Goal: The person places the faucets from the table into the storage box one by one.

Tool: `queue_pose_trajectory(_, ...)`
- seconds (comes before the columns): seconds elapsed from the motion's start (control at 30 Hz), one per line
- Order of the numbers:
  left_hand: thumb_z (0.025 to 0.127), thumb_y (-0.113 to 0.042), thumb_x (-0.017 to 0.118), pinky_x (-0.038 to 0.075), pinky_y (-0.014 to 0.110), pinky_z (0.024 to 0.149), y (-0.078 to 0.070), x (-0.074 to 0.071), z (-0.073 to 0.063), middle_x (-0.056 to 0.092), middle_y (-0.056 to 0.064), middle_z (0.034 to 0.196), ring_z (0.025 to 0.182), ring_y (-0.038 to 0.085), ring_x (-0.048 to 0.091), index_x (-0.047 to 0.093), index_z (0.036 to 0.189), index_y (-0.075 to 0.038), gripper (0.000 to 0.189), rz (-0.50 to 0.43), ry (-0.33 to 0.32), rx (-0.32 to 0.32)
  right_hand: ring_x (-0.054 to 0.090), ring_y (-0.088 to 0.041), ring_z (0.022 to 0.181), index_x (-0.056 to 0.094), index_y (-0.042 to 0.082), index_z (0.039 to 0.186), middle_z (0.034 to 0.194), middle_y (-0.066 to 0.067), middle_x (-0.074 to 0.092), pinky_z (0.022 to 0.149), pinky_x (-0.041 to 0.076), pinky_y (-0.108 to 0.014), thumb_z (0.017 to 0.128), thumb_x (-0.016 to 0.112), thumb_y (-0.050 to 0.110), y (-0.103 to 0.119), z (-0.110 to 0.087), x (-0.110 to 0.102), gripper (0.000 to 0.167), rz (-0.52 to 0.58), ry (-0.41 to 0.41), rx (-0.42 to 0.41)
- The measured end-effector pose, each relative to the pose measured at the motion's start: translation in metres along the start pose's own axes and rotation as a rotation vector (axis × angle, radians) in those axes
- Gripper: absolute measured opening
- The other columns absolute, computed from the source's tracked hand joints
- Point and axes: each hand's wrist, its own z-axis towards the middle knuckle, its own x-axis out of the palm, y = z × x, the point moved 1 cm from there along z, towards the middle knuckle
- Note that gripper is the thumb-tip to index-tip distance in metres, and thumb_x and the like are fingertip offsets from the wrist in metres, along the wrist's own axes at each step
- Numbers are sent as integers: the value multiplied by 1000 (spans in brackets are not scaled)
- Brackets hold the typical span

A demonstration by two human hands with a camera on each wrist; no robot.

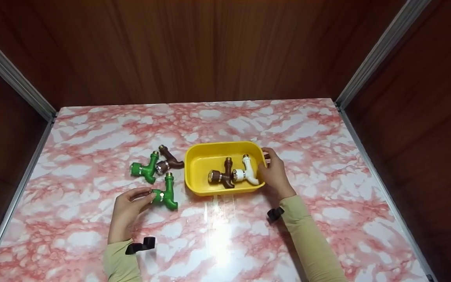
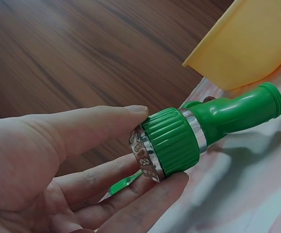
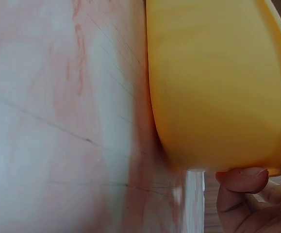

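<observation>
My left hand (image 1: 128, 205) pinches a green tap (image 1: 169, 194) by its ribbed knob (image 2: 173, 141), thumb on one side and fingers on the other. The tap's spout points toward the lower right in the head view, and its brass threaded end points away. At the right end of a yellow tub (image 1: 206, 191), my right hand (image 1: 277, 175) grips the rim, with the thumb over the inside. Inside the tub lie a brown tap (image 1: 226, 174) and a white tap (image 1: 249, 172), side by side toward the right.
Left of the tub, another green tap (image 1: 150, 169) and a second brown tap (image 1: 172, 159) lie close together on the red-and-white marbled table (image 1: 319, 219). Brown wood-grain panels (image 1: 194, 51) with metal edge strips (image 1: 382, 51) enclose the back and sides.
</observation>
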Motion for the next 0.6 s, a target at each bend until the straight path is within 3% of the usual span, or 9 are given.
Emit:
queue_pose_trajectory(0.2, 82, -12, 77, 53, 36, 89, -7, -3, -3, 60, 16, 115, 89, 14, 65, 58, 123, 7, 49, 21, -8, 6, 57, -30, 78, 48, 5, 133, 109, -21, 55, 70, 50, -37, 87, 54, -5, 0, 0, 0, 47, -10, -2, 4)
queue_pose_trajectory(0.6, 81, -10, 78, 55, 35, 86, -25, 6, -3, 60, 15, 112, 93, 19, 65, 57, 122, 11, 51, -92, 38, 74, 55, -29, 80, 49, 5, 132, 107, -19, 56, 71, 49, -36, 87, 56, -5, -1, 1, 0, 46, -9, -8, 10)
